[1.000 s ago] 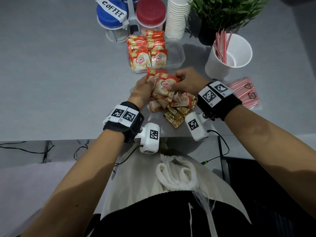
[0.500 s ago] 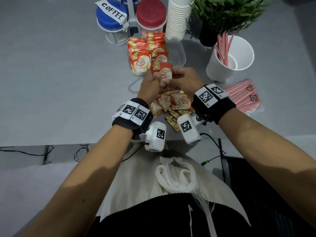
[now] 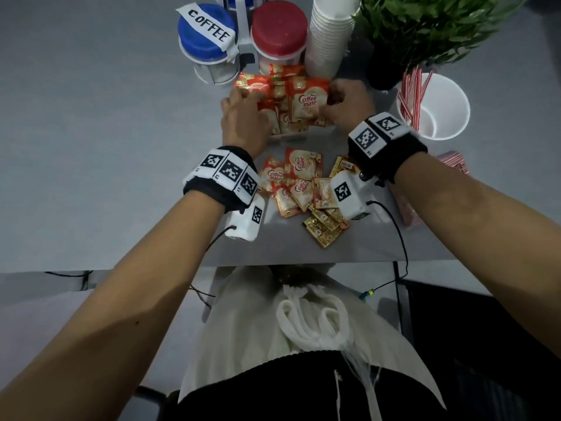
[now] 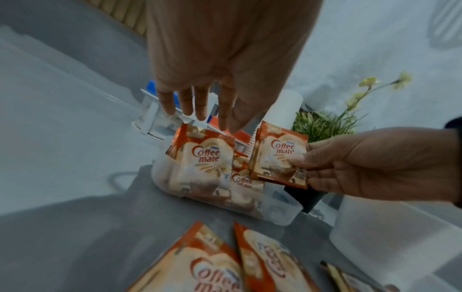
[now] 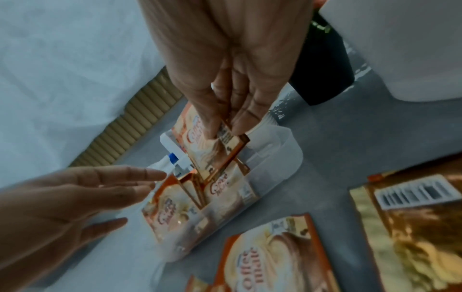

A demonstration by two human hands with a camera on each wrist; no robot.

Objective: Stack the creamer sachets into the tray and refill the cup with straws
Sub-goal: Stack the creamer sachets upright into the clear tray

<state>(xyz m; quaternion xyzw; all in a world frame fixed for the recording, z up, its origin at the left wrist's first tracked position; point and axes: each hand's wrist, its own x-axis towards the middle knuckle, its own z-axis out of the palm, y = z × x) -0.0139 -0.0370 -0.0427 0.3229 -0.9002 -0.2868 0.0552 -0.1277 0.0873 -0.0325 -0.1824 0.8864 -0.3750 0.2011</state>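
- Lying nearest us on the grey tabletop (image 3: 91, 147): loose pile of orange-and-cream Coffee mate creamer sachets (image 3: 299, 180), some gold-backed.
- Beyond it, our left hand (image 3: 243, 123) w/ fingers straight and spread, tips at the upright sachets in the clear plastic tray (image 4: 280, 207).
- Our right hand (image 3: 349, 103) pinches one orange creamer sachet (image 4: 278, 156) by its corner, just above the tray.
- Further right: white paper cup (image 3: 449, 117) w/ red-striped straws (image 3: 409, 92).

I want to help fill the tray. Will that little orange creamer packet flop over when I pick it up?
Probably not much: the orange creamer sachet pinched by the right hand at one corner stays flat. It is likely light, since two fingertips carry it. The glossy wrapper may be slippery, and sachets in the clear plastic tray lean, so they tip easily.
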